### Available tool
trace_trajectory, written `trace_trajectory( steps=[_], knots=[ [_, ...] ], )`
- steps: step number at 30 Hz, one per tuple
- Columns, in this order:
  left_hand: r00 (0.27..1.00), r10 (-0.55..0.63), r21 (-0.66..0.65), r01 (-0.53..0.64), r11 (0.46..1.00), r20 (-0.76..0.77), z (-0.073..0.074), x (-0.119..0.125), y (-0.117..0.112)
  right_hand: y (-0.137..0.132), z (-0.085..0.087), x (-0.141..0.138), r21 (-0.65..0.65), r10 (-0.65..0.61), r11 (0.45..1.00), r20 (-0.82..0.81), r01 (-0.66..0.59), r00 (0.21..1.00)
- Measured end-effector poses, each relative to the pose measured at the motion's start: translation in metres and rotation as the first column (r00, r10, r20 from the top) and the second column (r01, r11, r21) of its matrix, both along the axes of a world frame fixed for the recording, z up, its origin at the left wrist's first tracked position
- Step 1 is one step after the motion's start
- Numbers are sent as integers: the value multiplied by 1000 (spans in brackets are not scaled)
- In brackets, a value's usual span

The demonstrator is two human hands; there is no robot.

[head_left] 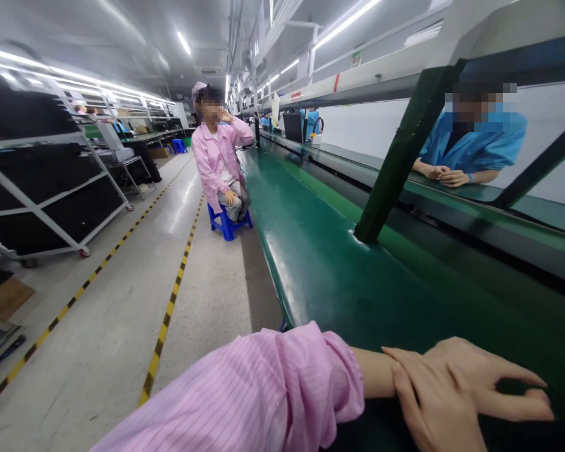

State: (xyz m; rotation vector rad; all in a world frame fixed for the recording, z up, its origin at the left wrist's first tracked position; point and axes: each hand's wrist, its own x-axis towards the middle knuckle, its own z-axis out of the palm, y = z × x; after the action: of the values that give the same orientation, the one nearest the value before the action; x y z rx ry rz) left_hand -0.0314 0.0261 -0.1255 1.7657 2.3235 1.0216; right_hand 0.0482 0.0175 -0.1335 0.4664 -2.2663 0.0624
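My left arm, in a striped pink sleeve (pixel 273 389) pushed up from the wrist, reaches over the green worktop (pixel 311 263) from the lower left. My left hand (pixel 494 371) is held over the worktop near the right edge, fingers loosely apart and bent, with nothing in them. Across the left wrist lies my right hand (pixel 445 408), coming up from the bottom edge. Its fingers wrap over the back of the wrist. The right forearm is out of view.
A green-wrapped post (pixel 400 163) rises from the bench. Beyond the conveyor a co-worker in blue (pixel 489 144) leans on folded hands. Further along sits a person in pink (pixel 221 157) on a blue stool (pixel 226 223). A black-panelled rack (pixel 37 201) stands left of the taped aisle.
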Motion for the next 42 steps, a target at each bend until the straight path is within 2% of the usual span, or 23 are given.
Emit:
trace_trajectory(
  steps=[3, 7, 11, 16, 20, 22, 25, 33, 35, 40, 42],
  knots=[
    [985, -69, 20, 73, 997, -159, 7, 6, -7, -16, 4, 0, -145, 58, 988, 99, -43, 993],
    [944, -120, -47, 111, 993, -306, 16, 10, -15, -38, 25, 6, -302, 215, 944, 250, -134, 944],
    [925, -28, -27, 19, 999, -378, 21, 14, -21, -46, 37, 14, -420, 287, 901, 400, -104, 871],
    [891, 59, 43, -45, 998, -451, 17, 18, -24, -46, 38, 25, -451, 354, 882, 446, -135, 822],
    [870, 145, 117, -101, 988, -471, 14, 19, -23, -55, 48, 40, -512, 383, 853, 476, -104, 791],
    [870, 156, 119, -113, 986, -467, 14, 20, -23, -62, 54, 50, -531, 392, 843, 492, -89, 777],
    [868, 158, 98, -127, 987, -471, 15, 20, -24, -64, 57, 58, -533, 436, 835, 488, -138, 756],
    [862, 160, 125, -113, 986, -482, 18, 21, -26, -18, 34, 35, -476, 306, 876, 415, -82, 857],
    [861, 165, 117, -124, 985, -481, 18, 22, -26, -19, 35, 34, -494, 299, 867, 411, -66, 861],
    [828, 235, 173, -169, 970, -509, 17, 24, -28, -43, 42, 42, -566, 373, 817, 375, -109, 849],
    [831, 231, 172, -166, 971, -506, 16, 24, -28, -44, 43, 42, -554, 375, 825, 389, -112, 841]
  ],
)
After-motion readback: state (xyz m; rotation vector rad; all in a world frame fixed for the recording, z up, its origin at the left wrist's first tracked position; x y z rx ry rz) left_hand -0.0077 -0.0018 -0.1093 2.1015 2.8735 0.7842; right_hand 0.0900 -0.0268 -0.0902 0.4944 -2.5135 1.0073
